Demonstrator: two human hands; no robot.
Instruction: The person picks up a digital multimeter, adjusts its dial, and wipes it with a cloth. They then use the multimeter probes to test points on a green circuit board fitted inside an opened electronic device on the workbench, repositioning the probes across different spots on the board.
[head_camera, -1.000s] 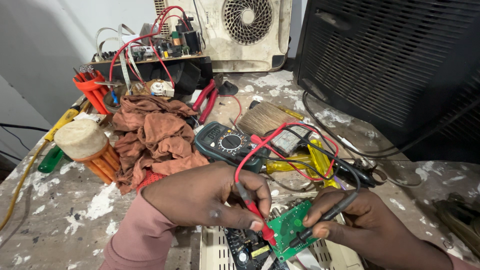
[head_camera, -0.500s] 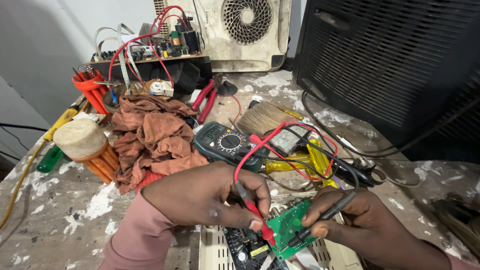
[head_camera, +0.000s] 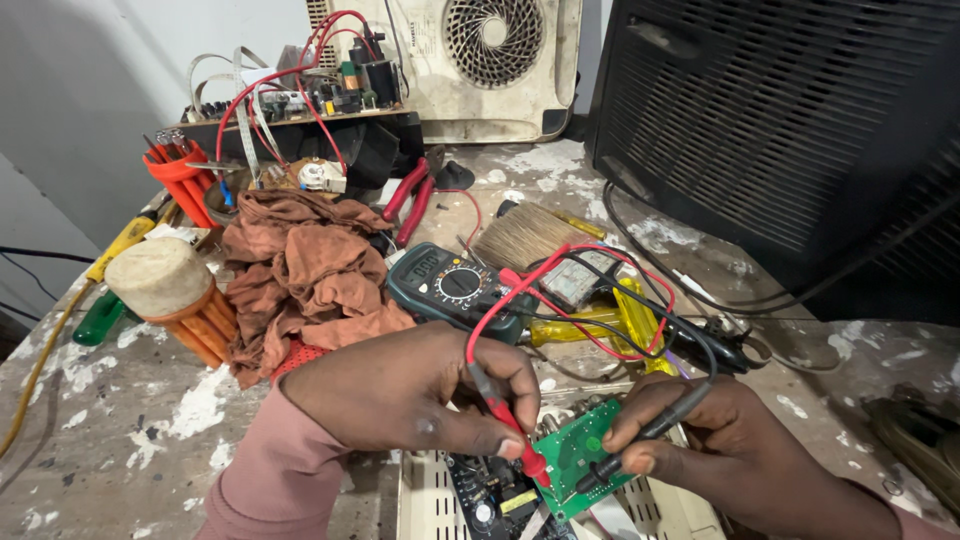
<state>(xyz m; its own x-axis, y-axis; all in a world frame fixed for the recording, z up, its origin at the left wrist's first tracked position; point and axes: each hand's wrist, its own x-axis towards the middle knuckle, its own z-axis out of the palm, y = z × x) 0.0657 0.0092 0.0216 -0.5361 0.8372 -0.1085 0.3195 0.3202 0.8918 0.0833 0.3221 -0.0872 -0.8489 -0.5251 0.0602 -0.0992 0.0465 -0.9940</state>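
Observation:
My left hand (head_camera: 410, 390) pinches a red meter probe (head_camera: 510, 425), its tip resting on a small green circuit board (head_camera: 580, 455). A black probe (head_camera: 645, 435) sits in my right hand (head_camera: 740, 450), with its tip on the same board. Red and black leads loop back to a dark digital multimeter (head_camera: 455, 290) lying just behind my hands. The green board lies on a cream slotted casing (head_camera: 430, 505) beside a darker circuit board (head_camera: 495, 500).
A crumpled brown rag (head_camera: 300, 275) and an orange spool with a pale top (head_camera: 170, 295) lie at the left. Red pliers (head_camera: 410, 205), a brush (head_camera: 525, 235), an orange tool holder (head_camera: 180, 175), a wired board, a fan unit (head_camera: 480, 60) and a big black grille (head_camera: 790, 110) stand behind.

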